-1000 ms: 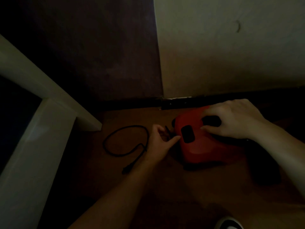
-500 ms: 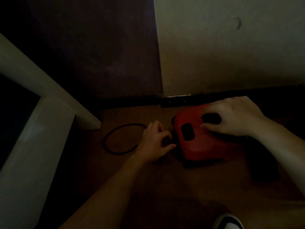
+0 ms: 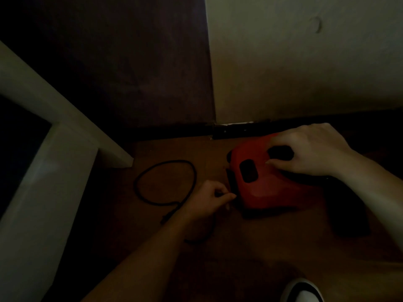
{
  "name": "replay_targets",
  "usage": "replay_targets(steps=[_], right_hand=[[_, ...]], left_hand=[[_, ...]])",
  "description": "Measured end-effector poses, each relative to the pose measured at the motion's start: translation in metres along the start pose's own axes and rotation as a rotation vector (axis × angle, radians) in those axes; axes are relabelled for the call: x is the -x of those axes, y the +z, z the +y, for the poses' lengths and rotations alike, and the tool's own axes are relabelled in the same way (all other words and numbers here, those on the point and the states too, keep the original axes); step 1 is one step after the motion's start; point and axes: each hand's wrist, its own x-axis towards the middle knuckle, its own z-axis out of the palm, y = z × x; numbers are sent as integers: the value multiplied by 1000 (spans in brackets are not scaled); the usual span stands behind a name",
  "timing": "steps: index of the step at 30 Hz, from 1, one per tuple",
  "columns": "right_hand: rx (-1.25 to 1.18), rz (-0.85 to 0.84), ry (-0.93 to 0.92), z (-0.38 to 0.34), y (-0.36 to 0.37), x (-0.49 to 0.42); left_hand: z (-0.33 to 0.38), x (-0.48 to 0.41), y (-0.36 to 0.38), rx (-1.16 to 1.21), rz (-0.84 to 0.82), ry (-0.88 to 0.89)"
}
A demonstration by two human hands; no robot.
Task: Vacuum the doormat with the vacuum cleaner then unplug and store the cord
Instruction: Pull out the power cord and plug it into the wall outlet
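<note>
Cord (image 3: 172,160) is looped on the floor (image 3: 261,247), left of the red vacuum cleaner (image 3: 268,188) by the wall. It is pinched at the cleaner's side by the left hand (image 3: 207,199). The right hand (image 3: 311,151) is laid open on top. Cord to be fed in straight, loop kept untangled, body held steady.

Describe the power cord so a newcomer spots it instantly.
Start at the red vacuum cleaner on the brown floor below the pale wall. Left of it, the black cord lies in a loose loop by the left hand, the only thin curved line there.
</note>
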Motion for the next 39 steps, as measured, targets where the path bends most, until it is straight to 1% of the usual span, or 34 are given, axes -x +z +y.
replay_targets(steps=[3,5,7,8,10,13,14,15,17,19,21,22,24,27,29,31,34,39], right_hand=[[-11,2,-4,-1,-2,1],[-18,1,-4,-1,-2,1],[-19,5,-8,-1,-2,0],[-17,11,-10,0,-2,0],[-13,12,-8,0,-1,0],[-21,10,-8,-1,0,1],[-25,10,-11,-1,1,1],[-23,12,-15,0,1,0],[-13,24,-17,0,1,0],[-5,35,-13,-1,1,0],[-8,35,-12,-1,0,0],[-9,33,-12,-2,-1,0],[-5,29,-13,-2,-1,0],[9,31,-10,-3,-2,0],[15,36,-7,-3,-2,1],[16,43,-10,-3,-1,1],[7,43,-9,-4,-2,1],[5,35,-10,-2,1,-1]], left_hand=[[-5,-2,1,108,-42,-37],[-13,-2,5,106,-108,-86],[-23,0,14,67,-172,-182],[-29,-1,18,71,-159,-242],[-38,-10,18,121,-43,-344],[-39,-30,6,217,258,-381],[-34,-35,0,252,346,-358],[-28,-40,-6,275,401,-317],[-15,-44,-14,313,423,-227],[-1,-42,-21,327,383,-129],[8,-38,-27,267,320,29],[12,-34,-30,233,267,101],[17,-27,-37,159,130,180],[19,-18,-47,-118,-5,254],[23,-14,-52,-287,-53,270],[31,-10,-56,-388,-88,253],[40,-5,-56,-470,-120,196],[43,-1,-49,-568,-144,197]])
